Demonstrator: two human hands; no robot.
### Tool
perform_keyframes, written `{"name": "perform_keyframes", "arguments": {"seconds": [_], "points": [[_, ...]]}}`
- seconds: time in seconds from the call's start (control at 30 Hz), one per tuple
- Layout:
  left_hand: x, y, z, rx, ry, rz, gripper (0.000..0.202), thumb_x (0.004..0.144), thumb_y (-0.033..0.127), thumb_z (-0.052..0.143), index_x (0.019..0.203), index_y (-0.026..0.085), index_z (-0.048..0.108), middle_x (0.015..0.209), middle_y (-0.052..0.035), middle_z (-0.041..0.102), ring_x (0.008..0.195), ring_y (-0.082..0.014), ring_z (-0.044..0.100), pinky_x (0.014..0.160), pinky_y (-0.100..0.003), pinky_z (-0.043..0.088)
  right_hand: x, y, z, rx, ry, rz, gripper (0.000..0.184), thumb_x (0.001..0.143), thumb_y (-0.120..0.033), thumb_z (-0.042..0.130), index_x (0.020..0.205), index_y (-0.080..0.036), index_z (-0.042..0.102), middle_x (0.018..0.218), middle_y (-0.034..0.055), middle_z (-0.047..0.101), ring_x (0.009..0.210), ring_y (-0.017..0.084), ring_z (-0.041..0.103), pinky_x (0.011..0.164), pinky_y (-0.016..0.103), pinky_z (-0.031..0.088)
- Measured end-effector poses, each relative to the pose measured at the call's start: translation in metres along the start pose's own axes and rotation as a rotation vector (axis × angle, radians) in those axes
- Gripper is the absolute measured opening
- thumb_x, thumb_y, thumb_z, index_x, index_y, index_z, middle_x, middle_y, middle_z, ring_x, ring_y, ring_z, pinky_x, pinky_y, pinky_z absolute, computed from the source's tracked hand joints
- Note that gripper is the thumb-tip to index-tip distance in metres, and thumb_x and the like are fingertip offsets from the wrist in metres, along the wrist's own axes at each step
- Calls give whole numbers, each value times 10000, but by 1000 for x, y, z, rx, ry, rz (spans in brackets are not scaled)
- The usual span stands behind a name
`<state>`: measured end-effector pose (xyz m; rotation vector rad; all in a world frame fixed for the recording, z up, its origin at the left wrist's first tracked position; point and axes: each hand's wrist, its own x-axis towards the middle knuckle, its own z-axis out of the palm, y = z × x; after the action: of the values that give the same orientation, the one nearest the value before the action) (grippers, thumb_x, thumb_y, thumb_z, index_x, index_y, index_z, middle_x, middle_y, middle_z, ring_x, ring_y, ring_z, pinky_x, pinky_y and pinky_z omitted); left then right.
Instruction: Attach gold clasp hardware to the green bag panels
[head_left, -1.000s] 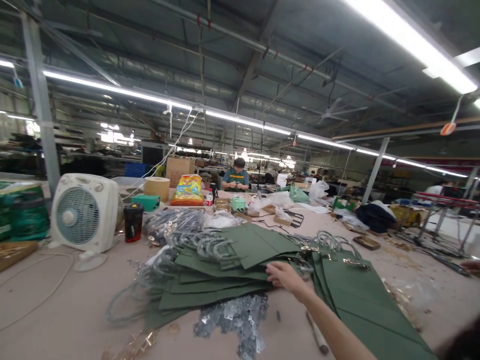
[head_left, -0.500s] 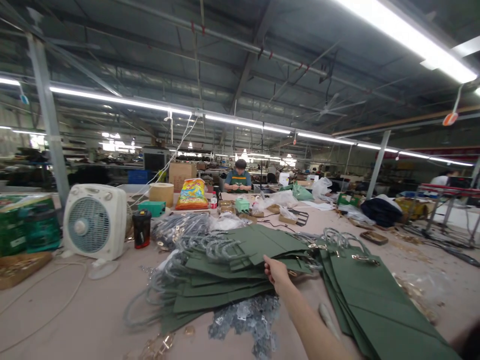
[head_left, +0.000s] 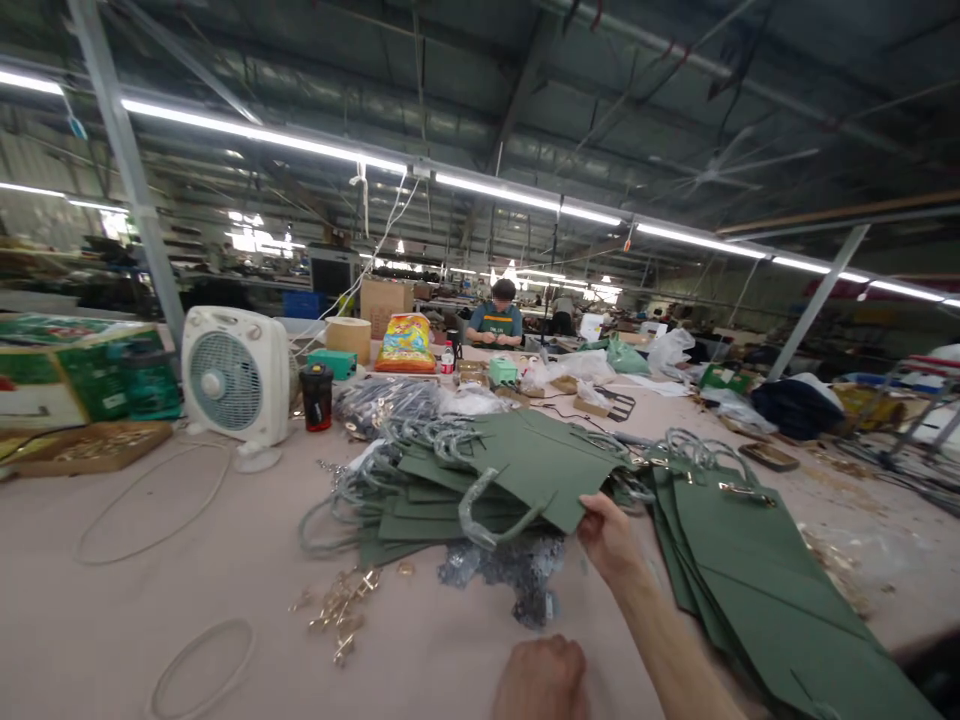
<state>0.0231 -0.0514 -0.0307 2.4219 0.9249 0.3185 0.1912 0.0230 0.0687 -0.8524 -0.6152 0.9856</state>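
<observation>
My right hand (head_left: 609, 535) is closed on the near corner of a green fabric panel (head_left: 536, 465) and holds it lifted off a stack of like panels (head_left: 420, 500). A grey handle loop (head_left: 487, 515) hangs from the lifted panel. My left hand (head_left: 541, 682) shows at the bottom edge as a closed fist near the table; what it holds, if anything, is hidden. Silvery metal fittings (head_left: 510, 570) lie in a heap under the lifted panel. A second stack of green panels (head_left: 765, 590) stretches to the right.
Gold metal clips (head_left: 337, 610) and a cord loop (head_left: 199, 665) lie on the pink table (head_left: 150, 620). A white fan (head_left: 236, 380), a dark cup (head_left: 316, 397), green boxes (head_left: 112, 380) and a tray (head_left: 90, 447) stand at left. Another person (head_left: 495, 322) sits at the far end.
My right hand has pulled one green panel up and toward me from the stack. My left hand has come into view at the bottom. The camera has tilted down.
</observation>
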Motion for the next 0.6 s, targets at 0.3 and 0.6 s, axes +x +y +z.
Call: {"name": "perform_keyframes", "arguments": {"seconds": [0.3, 0.6], "points": [[-15, 8, -9, 44, 111, 65, 227, 861, 181, 504, 969, 186, 704, 977, -137, 760, 933, -319, 727, 823, -407, 558, -4, 2, -63, -78, 108, 203, 399, 818, -493, 786, 1081, -198, 730, 1004, 75, 821, 917, 265, 781, 747, 342, 647], [-7, 0, -3, -68, 59, 44, 232, 870, 202, 529, 1013, 193, 711, 1057, -141, 746, 1003, -323, 701, 920, -429, 531, -1, -29, -48, -168, 133, -94, 646, 636, -368, 930, 1221, -262, 680, 1099, 19, 806, 957, 251, 768, 841, 362, 651]]}}
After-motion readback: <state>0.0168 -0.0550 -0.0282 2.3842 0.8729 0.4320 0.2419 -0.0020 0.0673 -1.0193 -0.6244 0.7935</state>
